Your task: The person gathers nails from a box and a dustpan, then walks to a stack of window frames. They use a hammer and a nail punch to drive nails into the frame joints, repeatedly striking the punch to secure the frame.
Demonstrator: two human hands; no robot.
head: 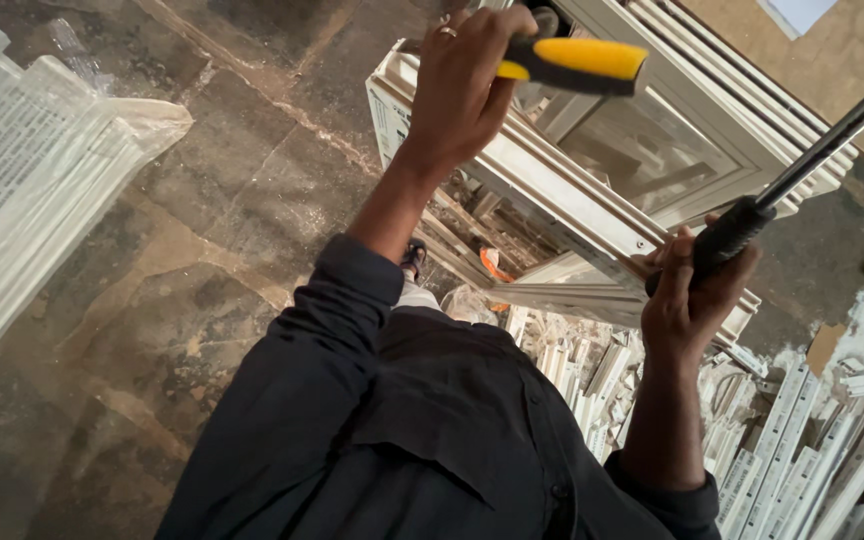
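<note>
My left hand, with a ring on one finger, is closed around a tool with a yellow and black handle, held over the corner of a white window frame. The tool's tip is hidden behind my fingers. My right hand grips the black rubber handle of a long tool with a metal shaft that runs up to the right edge; its head is out of view. This hand sits against the frame's lower edge. My dark shirt sleeves fill the bottom of the view.
A pile of short white profile offcuts lies at the lower right. A bundle of long white profiles in clear wrap lies at the left. A stone floor spreads between them. An orange scrap lies under the frame.
</note>
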